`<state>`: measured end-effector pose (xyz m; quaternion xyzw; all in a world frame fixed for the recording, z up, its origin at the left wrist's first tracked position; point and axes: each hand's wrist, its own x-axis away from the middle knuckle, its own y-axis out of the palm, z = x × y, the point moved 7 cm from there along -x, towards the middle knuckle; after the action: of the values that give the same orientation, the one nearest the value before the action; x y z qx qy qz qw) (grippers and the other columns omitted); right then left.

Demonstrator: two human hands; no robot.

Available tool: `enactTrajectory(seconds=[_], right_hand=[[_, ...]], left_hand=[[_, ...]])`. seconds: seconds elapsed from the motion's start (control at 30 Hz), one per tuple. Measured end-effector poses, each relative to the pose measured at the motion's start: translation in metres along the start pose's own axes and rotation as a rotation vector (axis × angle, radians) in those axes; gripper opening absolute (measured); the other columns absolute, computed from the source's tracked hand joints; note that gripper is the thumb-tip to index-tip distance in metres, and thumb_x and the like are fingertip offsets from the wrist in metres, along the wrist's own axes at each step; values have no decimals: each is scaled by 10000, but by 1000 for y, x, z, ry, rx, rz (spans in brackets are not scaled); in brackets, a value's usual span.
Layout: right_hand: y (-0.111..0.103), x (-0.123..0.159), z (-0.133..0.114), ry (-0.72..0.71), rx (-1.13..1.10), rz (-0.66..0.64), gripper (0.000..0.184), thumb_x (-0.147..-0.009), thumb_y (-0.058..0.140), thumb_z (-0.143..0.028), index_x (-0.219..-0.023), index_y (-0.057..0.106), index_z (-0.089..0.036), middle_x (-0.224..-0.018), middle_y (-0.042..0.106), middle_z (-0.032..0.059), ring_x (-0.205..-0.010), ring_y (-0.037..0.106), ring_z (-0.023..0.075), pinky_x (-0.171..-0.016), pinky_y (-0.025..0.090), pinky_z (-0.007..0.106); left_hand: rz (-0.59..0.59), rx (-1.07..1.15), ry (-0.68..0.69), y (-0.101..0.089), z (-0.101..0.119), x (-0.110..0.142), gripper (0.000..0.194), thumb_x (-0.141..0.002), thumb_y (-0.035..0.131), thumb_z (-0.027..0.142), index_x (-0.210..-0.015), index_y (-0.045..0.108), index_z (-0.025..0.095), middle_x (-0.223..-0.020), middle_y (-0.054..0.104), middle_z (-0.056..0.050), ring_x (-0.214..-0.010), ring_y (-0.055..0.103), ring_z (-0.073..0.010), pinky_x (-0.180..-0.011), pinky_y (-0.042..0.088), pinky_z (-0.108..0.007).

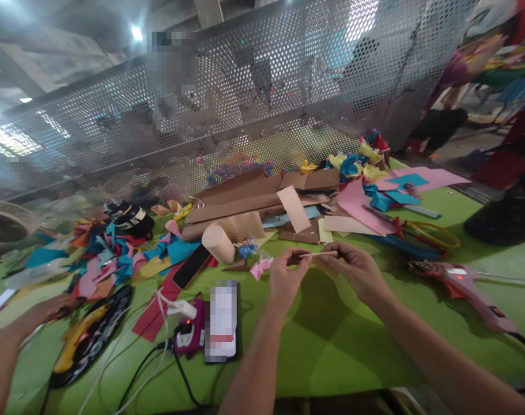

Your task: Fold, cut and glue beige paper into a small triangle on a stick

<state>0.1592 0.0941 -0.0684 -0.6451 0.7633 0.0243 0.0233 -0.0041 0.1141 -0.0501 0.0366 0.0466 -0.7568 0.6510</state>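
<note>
The left hand [289, 278] and right hand [356, 270] pinch opposite ends of a thin strip [319, 254], each grip closed on it. The strip is above the green counter [331, 351], between the lit phone [222, 320] and the glue gun [476, 291]. At the left, another person's hand [55, 308] is beside paper scraps [89, 281].
</note>
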Motion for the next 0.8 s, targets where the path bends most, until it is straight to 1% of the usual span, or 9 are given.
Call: enactTrajectory(seconds=[0.13, 0.27, 0.4, 0.53, 0.7, 0.8], right_hand=[[-2, 0, -1, -11, 20, 7, 398, -696, 782, -579, -801, 702, -203, -759, 666, 27, -715, 561, 182, -651, 425, 299], [-6, -2, 1, 10, 48, 44, 431, -698, 754, -618, -790, 697, -200, -744, 654, 26, -680, 553, 175, -610, 407, 294], [-7, -1, -4, -10, 69, 52, 437, -698, 747, -624, -769, 691, -197, -721, 640, 24, -663, 539, 169, -596, 395, 290], [-6, -1, -7, -38, 90, 41, 426, -707, 743, -618, -761, 694, -198, -701, 638, 22, -662, 542, 172, -603, 404, 293], [-7, -1, -5, -13, 66, 55, 413, -705, 749, -602, -773, 695, -198, -738, 660, 35, -681, 557, 180, -612, 418, 296], [-8, -1, -5, -15, 64, 61, 404, -706, 747, -598, -748, 683, -201, -720, 650, 31, -669, 549, 177, -604, 412, 296]], left_hand=[[18, -16, 20, -1, 2, -1, 101, -775, 703, 275, -801, 721, 179, -781, 735, -41, -742, 666, -170, -728, 540, -296], [38, -8, 6, -4, 1, -1, 107, -779, 701, 281, -799, 720, 177, -756, 720, -34, -712, 650, -158, -716, 532, -289], [16, -23, -3, -2, 2, -1, 100, -773, 697, 268, -810, 719, 178, -786, 728, -39, -739, 655, -165, -726, 532, -291], [-19, -35, 16, 1, 4, 0, 86, -759, 688, 239, -813, 716, 179, -805, 738, -40, -771, 666, -174, -760, 536, -302], [-1, -33, 20, -2, 3, -1, 75, -755, 672, 214, -803, 713, 174, -804, 744, -45, -780, 676, -179, -772, 541, -310], [1, -31, 26, -1, 3, 0, 76, -758, 674, 226, -798, 713, 175, -794, 743, -45, -765, 676, -176, -761, 545, -307]])
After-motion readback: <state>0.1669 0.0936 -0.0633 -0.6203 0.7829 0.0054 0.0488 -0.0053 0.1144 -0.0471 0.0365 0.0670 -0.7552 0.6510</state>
